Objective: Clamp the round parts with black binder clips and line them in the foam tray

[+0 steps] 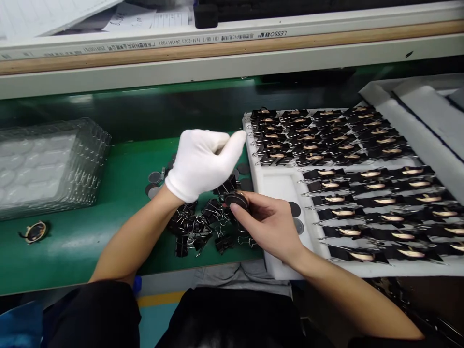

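My left hand (206, 162), in a white glove, is closed with the thumb pressed along the curled fingers; whatever it may hold is hidden. Below it, my bare right hand (270, 222) pinches a round black disc with a thin rim (237, 199) between thumb and fingers. A black binder clip (228, 185) shows just behind the disc, under the glove; whether it touches the disc I cannot tell. On the green bench beneath lies a pile of black binder clips (190, 229) with wire handles. Loose grey and black discs (154, 178) lie around the gloved wrist.
At right, a white foam tray (259, 176) holds rows of binder clips clamped on gold-edged round pieces (384, 201). Stacked clear plastic trays (47, 169) stand at left. A gold-rimmed round piece (35, 232) lies nearby. A white ledge (217, 72) runs along the back.
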Motion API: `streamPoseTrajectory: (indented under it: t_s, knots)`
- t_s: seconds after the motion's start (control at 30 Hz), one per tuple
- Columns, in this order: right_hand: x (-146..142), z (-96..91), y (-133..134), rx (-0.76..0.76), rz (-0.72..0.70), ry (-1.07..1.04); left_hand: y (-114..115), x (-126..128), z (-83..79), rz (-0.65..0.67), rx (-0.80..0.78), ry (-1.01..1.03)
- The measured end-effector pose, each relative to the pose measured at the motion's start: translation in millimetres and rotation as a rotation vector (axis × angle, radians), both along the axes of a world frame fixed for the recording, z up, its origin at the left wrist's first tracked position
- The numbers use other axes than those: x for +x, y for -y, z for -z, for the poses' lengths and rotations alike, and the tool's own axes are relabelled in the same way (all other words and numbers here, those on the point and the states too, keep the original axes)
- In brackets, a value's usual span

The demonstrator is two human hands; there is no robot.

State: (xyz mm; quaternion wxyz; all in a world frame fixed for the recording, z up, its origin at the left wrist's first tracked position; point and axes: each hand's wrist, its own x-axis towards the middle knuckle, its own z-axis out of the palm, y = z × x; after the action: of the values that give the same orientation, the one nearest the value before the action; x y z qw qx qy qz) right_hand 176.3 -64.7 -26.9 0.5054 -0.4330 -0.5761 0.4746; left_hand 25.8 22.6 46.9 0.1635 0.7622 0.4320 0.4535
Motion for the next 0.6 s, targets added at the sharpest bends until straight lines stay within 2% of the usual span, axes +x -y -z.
streamPoseTrajectory:
  t_s: [0.13, 0.37, 0.5, 0.6]
  knots:
    - [-2, -3.0, 0, -0.016, -0.026, 0.064, 4, 7, 5.6, 0.041, 0.04, -0.047]
    - [-1, -4.3, 0, -0.087, -0.024, 0.099, 5, 12, 12.3, 0.025, 0.061, -0.099]
    - [4, -8.3, -3, -0.151, -0.048, 0.068, 3, 10, 11.6, -0.007, -0.076, -0.112]
    - [9, -11.1, -7, -0.229, -0.117, -0.042, -2, 4, 9.0, 0.079, -0.231, -0.144]
